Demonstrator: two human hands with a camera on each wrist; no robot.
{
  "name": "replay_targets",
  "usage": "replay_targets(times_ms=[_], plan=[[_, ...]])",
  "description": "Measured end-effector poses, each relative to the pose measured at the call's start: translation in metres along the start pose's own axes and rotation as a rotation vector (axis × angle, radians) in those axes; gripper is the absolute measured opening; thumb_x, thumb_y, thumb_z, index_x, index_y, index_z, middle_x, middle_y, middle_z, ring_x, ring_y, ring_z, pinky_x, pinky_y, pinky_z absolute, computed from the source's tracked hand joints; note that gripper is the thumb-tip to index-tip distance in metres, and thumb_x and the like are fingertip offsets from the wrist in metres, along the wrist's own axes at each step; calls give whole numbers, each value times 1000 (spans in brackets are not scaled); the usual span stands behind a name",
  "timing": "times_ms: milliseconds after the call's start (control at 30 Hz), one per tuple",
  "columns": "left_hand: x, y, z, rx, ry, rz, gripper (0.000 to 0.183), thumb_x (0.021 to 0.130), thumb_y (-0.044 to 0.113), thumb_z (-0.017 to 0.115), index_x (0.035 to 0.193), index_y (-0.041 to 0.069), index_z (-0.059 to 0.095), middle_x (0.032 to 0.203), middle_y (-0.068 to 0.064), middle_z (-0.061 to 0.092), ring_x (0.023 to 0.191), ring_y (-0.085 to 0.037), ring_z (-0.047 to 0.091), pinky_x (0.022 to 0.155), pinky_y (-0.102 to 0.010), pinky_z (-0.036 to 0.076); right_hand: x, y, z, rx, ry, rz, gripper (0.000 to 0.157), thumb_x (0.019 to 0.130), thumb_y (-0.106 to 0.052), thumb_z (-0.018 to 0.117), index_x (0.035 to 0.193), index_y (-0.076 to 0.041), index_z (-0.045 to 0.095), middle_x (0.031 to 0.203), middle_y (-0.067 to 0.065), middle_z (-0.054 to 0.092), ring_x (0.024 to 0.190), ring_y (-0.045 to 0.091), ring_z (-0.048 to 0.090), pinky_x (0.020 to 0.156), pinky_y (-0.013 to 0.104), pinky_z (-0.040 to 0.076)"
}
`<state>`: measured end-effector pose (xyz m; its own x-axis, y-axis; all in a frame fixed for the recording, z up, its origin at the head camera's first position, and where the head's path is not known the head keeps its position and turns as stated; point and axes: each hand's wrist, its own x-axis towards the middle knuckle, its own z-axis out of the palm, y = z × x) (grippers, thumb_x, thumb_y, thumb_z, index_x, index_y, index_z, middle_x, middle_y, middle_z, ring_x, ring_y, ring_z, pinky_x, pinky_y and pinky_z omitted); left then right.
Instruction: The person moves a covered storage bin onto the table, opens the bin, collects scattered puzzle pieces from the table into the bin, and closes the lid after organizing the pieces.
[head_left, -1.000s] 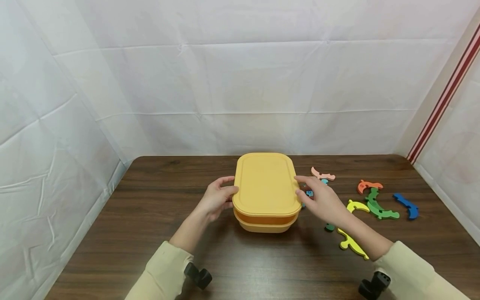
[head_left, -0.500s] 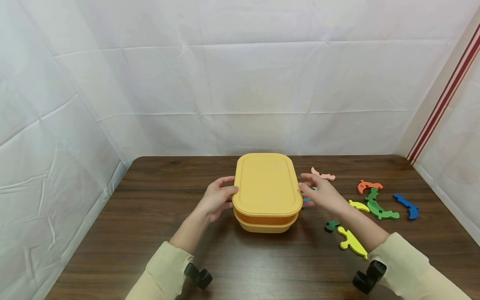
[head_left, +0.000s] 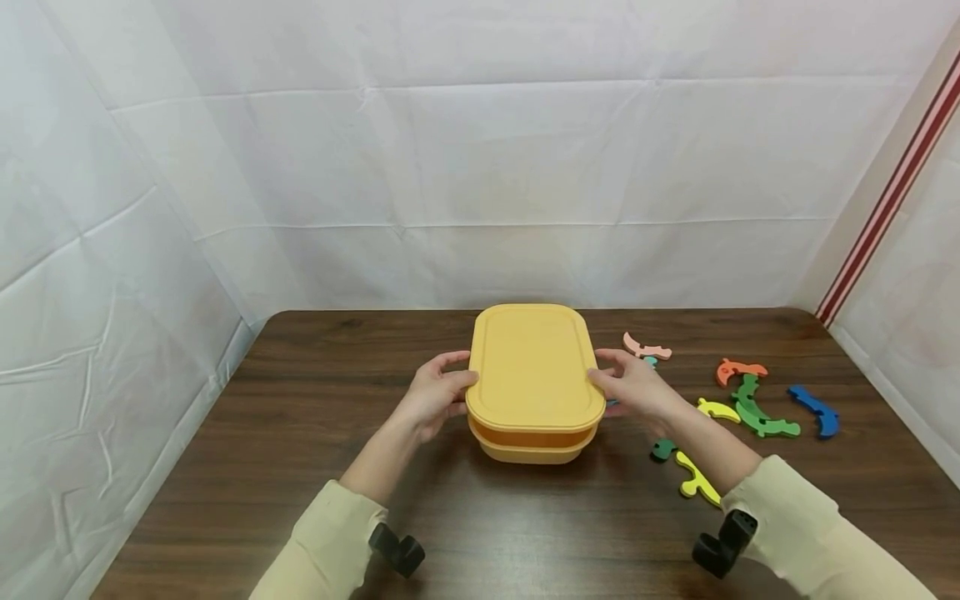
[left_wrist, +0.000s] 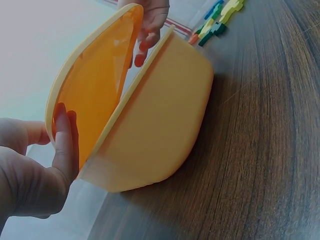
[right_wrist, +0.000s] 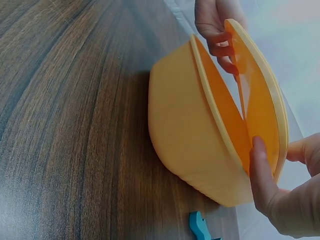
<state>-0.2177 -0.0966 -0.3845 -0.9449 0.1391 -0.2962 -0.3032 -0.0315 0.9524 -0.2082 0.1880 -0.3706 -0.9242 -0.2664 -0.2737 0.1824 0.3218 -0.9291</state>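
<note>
A yellow plastic lid (head_left: 534,367) sits tilted over a yellow box (head_left: 534,455), its near edge raised so that a gap shows at the front. My left hand (head_left: 431,398) pinches the lid's left edge, thumb on top and fingers underneath, as the left wrist view shows. At the right edge my right hand (head_left: 633,385) pinches the lid in the same way; its fingertips (right_wrist: 259,145) reach under the rim in the right wrist view. The box stands on the table. What lies inside the box is hidden by the lid.
On the dark wooden table (head_left: 300,417), several flat coloured pieces lie at the right: a pink one (head_left: 647,347), an orange one (head_left: 741,371), green ones (head_left: 757,410), a blue one (head_left: 815,410) and yellow ones (head_left: 697,479). White cloth (head_left: 480,167) hangs behind the table.
My right hand has shifted its fingers along the lid's right edge, drawing off slightly and then gripping it again. The left hand, lid and box have stayed in place.
</note>
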Motion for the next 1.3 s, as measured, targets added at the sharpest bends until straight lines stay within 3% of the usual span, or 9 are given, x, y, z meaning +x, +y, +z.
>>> replay_targets(times_ms=[267,500,967,1300], plan=[[1,-1,-2,10,-11,-6,53,87,7,57,136,9,38,85,-5,64,62,-13,60,53,-24,52,3,0,5,25,40,22,62,94,-19,50,145,-3,18,125,26,46,96,21,61,77,37,55],[0,-3,0,23,0,29,50,84,2,58,131,7,43,98,-12,64,64,-13,58,53,-23,52,3,0,7,17,52,33,60,94,-17,49,144,-3,19,122,24,48,90,18,62,75,36,56],[-6,7,-4,107,7,93,47,87,3,56,131,8,44,99,-13,62,67,-14,60,53,-24,52,1,-6,10,37,53,-16,55,94,-14,48,142,-3,22,114,20,52,85,18,64,74,37,56],[-12,14,-15,141,-1,111,48,87,4,56,132,8,43,99,-13,61,71,-14,62,56,-26,53,1,-13,16,-61,51,-63,59,94,-17,50,143,-3,21,110,19,54,81,17,63,73,36,56]])
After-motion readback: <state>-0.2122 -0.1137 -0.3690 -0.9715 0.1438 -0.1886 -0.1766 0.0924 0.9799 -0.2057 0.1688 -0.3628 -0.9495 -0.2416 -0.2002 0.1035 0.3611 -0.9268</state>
